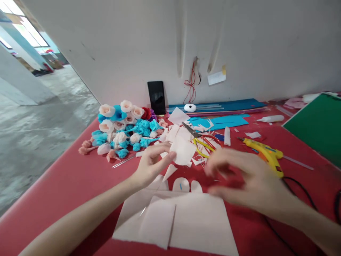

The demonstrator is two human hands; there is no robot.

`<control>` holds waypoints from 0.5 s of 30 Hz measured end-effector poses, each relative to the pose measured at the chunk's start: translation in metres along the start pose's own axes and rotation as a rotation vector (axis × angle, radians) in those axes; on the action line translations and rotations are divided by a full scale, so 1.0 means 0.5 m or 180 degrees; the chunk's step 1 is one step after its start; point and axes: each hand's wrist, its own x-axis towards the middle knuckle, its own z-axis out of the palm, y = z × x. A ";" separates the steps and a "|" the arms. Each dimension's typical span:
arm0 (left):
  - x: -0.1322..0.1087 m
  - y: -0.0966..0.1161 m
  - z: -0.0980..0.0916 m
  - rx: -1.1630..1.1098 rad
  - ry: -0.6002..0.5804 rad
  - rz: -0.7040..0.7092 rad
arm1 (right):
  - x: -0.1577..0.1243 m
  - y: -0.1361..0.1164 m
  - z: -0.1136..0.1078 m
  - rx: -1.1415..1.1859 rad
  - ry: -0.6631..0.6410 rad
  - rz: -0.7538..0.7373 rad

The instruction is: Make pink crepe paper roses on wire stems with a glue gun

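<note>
My left hand [154, 161] pinches a pale, rounded paper petal [183, 152] between thumb and fingers, above the scraps. My right hand [239, 174], a little blurred, is raised to the right with thumb and fingers apart and nothing seen between them. Just beyond it, scissors [197, 135] with red and yellow handles lie on cut paper scraps [172, 133]. Below the hands are pale paper sheets [198, 220]. At their far edge lie small rounded paper pieces, one petal piece [181, 184] bearing a blue mark.
Paper flowers [119, 124] in blue, white and pink are heaped at the left. A yellow glue gun [262, 153] with a black cable lies right, near a green board [317, 124]. A phone [156, 96] leans on the wall, left of a white case [190, 107] and blue sheets [221, 122].
</note>
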 end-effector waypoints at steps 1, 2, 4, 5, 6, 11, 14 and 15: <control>-0.003 0.002 0.005 0.0071 0.0060 0.0050 | 0.009 0.007 0.013 -0.0085 0.0158 0.0051; -0.005 0.003 0.009 0.0144 0.0094 0.0107 | 0.017 0.015 0.028 -0.0103 0.0262 0.0131; -0.009 0.006 0.015 0.0279 0.0087 0.0256 | 0.030 0.028 0.058 0.0176 0.0278 0.0372; -0.009 0.007 0.017 0.0334 0.0063 0.0337 | 0.034 0.034 0.071 0.0431 0.0286 0.0489; -0.010 0.008 0.018 0.0375 0.0033 0.0407 | 0.037 0.037 0.083 0.0693 0.0277 0.0572; -0.004 0.016 0.016 0.0790 -0.0049 0.1200 | 0.036 0.044 0.107 0.1516 0.0345 0.0631; 0.000 0.022 0.012 0.1056 -0.0058 0.1651 | 0.031 0.045 0.105 0.1563 0.0294 0.0572; 0.001 0.024 0.011 0.1134 -0.0051 0.1734 | 0.029 0.046 0.103 0.1460 0.0314 0.0463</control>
